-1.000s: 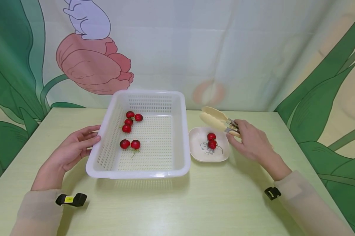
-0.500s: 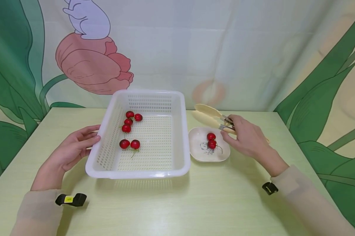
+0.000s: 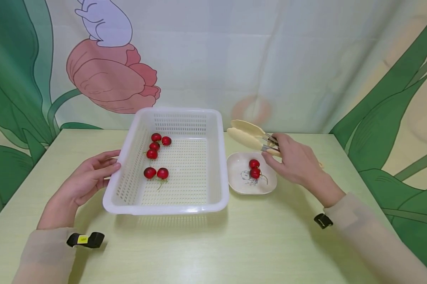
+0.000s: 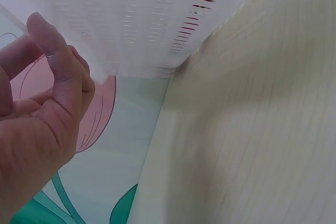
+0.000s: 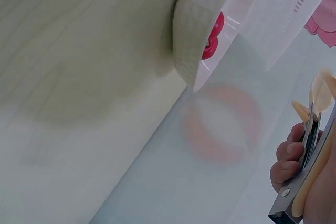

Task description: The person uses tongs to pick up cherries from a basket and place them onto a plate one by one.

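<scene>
A white perforated plastic basket (image 3: 165, 210) sits left of centre in the head view, with several red cherries (image 3: 152, 154) on the left of its floor. My left hand (image 3: 89, 177) touches the outside of its left wall near the rim with loosely bent fingers. My right hand (image 3: 295, 161) grips a pair of tongs (image 3: 247, 136) with cream spoon-shaped ends and metal arms. The tong ends stand slightly apart above the far edge of a small white plate (image 3: 238, 159), and no cherry shows between them. Two touching cherries (image 3: 254, 169) lie on that plate.
The plate stands close against the basket's right side on a pale wooden table (image 3: 199, 252). A printed cloth (image 3: 199, 51) hangs behind the table's far edge. Dark straps (image 3: 85, 240) show at both sleeves.
My right hand has moved the tongs left and slightly up, toward the basket's far right corner. The left hand, basket, plate and cherries have stayed in place.
</scene>
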Demonstrator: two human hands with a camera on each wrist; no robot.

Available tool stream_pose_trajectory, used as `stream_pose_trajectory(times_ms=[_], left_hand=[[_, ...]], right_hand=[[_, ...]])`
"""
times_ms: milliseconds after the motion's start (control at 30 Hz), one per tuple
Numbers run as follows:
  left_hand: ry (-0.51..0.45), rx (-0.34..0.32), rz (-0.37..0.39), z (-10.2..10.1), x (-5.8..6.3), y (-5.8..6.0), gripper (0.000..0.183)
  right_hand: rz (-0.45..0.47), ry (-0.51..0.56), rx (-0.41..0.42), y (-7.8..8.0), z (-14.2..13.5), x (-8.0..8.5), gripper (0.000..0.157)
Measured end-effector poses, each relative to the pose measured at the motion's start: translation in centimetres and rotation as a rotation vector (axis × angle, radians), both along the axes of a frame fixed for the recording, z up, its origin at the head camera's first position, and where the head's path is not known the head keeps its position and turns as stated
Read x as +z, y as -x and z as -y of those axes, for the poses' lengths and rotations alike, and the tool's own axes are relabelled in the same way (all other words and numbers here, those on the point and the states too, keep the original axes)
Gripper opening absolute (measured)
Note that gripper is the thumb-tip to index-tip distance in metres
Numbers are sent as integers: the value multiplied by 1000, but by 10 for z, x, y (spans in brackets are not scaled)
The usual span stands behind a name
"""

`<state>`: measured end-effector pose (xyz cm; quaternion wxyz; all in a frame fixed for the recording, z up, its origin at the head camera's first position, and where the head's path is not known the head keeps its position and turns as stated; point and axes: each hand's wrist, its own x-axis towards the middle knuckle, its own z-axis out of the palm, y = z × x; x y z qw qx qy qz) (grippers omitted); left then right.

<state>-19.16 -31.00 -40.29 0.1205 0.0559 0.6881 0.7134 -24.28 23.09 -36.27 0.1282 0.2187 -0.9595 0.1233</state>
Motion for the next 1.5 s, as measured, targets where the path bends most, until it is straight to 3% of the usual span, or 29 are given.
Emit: stream_pose_trajectory(times_ms=[767,1167,1500], left_hand=[[17,0,12,-1,2,0,55],[16,2,9,-1,1,0,56],[10,4,15,-1,2,-1,53]], right_hand=[[24,-79,85,2,50,23,63],[-104,-123,206,6,77,22,56],[-120,-149,237,9,92,18,60]])
